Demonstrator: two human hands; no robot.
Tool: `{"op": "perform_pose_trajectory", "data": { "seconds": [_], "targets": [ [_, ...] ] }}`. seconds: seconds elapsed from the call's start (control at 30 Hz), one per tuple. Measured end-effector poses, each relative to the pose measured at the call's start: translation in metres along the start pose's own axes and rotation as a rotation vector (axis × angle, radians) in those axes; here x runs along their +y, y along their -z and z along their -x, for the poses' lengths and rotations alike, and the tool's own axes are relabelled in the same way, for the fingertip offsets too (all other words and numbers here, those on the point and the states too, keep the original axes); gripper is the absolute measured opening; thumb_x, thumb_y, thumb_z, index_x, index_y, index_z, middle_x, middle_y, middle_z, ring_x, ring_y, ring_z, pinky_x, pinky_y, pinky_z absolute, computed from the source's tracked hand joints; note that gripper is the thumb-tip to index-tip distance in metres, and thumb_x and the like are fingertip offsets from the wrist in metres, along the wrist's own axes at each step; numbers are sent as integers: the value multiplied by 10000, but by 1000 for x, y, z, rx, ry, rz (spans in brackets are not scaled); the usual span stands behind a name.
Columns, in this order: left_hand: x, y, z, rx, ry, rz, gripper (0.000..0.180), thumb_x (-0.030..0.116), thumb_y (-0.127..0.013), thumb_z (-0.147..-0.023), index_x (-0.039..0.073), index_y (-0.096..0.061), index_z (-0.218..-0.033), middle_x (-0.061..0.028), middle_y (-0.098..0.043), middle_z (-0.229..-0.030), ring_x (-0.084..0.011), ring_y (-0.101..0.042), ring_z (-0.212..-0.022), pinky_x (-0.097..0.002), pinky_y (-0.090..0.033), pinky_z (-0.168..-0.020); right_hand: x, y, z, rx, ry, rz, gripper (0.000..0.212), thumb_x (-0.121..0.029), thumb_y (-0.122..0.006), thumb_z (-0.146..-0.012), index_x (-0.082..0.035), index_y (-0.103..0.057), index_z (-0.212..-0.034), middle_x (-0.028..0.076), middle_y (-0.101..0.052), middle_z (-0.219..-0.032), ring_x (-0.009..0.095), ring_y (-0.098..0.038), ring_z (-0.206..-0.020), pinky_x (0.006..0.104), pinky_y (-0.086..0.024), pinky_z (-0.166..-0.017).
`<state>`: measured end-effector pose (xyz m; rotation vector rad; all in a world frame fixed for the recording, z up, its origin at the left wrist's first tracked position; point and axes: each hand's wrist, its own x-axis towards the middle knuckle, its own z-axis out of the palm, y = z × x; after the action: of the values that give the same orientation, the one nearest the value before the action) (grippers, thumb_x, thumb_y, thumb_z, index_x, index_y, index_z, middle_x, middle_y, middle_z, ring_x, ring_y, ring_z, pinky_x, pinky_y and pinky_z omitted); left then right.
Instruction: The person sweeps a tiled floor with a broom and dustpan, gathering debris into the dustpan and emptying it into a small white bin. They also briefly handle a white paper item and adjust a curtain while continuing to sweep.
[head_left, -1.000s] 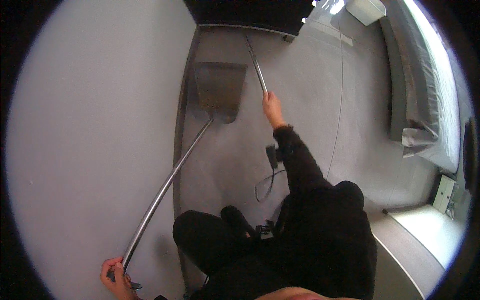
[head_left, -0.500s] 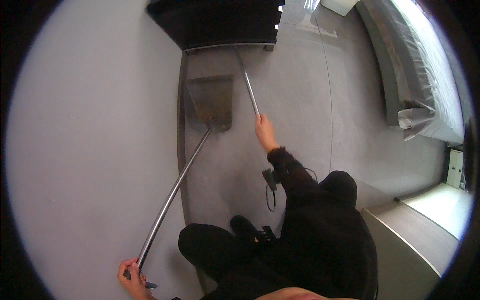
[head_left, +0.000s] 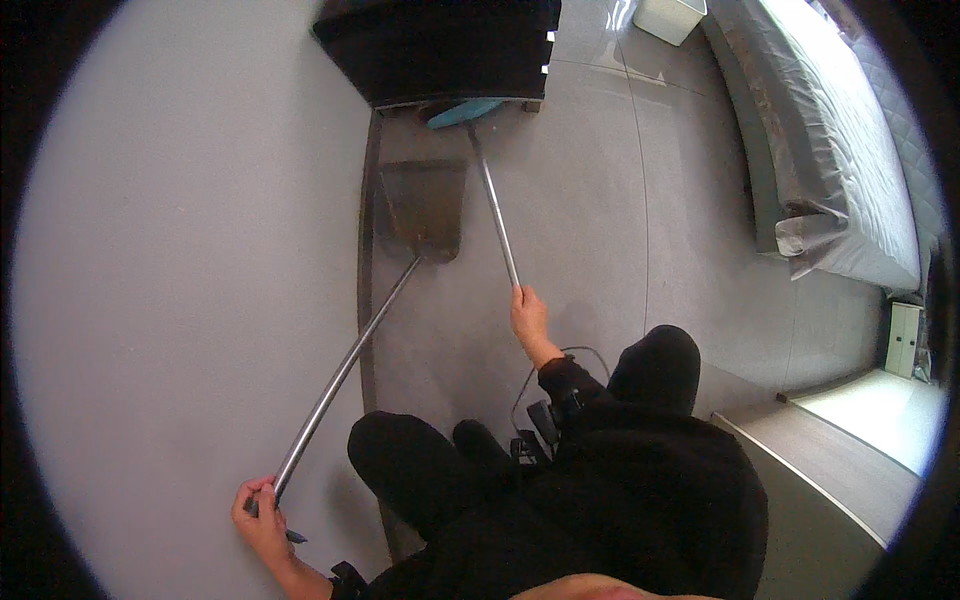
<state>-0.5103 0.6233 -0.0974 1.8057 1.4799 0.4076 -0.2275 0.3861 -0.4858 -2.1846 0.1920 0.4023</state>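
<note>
At the lower left, my left hand (head_left: 262,515) is closed round the top of a long metal handle. That handle runs up to a dark dustpan (head_left: 424,205), which rests on the floor beside the wall. Near the middle, my right hand (head_left: 528,318) grips the metal stick of a broom (head_left: 494,205). The blue broom head (head_left: 465,113) shows at the lower edge of a black cabinet, partly hidden beneath it, a short way beyond the dustpan.
The black cabinet (head_left: 440,50) stands on short feet against the grey wall (head_left: 190,270). To the right is a bed (head_left: 850,170) with pale bedding, and a white bin (head_left: 670,20) stands past its far end. A cable loops near my right wrist.
My right hand has drawn back toward me, and the blue broom head has come partly out from under the cabinet. My left hand and the dustpan have barely moved.
</note>
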Motion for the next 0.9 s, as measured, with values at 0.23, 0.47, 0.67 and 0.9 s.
{"op": "perform_pose_trajectory", "data": {
  "seconds": [0.23, 0.47, 0.67, 0.9],
  "targets": [
    [-2, 3, -2, -42, 10, 6, 70, 60, -572, -834, 4, -614, -833, 41, -439, -585, -12, -308, -424, -180, -219, -365, -32, -12, -128, -8, 205, 95, 376, -327, -392, -931, 9, -553, -880, 245, -597, -826, 437, -566, -798, 487, -451, -683],
    [-4, 2, -1, -22, 74, 19, 58, 62, -577, -834, 17, -612, -830, 29, -460, -602, -12, -310, -417, -179, -219, -355, 20, 50, -12, -77, -78, 74, 383, -368, -444, -912, -12, -573, -858, 167, -591, -698, 319, -584, -656, 410, -443, -601],
    [-9, 4, -5, -20, 59, -4, 54, 63, -578, -832, 22, -611, -820, 39, -446, -596, -7, -302, -420, -176, -211, -360, -16, 43, -20, -118, 13, 87, 389, -351, -436, -915, 12, -573, -886, 208, -606, -792, 380, -584, -766, 458, -435, -666],
    [-10, 7, -5, -32, 49, 11, 56, 67, -575, -829, 29, -615, -823, 52, -426, -593, -7, -295, -424, -179, -193, -371, -16, 35, -123, -177, 126, 179, 427, -373, -406, -921, 25, -549, -866, 188, -584, -685, 358, -572, -612, 442, -457, -606]
  ]
}}
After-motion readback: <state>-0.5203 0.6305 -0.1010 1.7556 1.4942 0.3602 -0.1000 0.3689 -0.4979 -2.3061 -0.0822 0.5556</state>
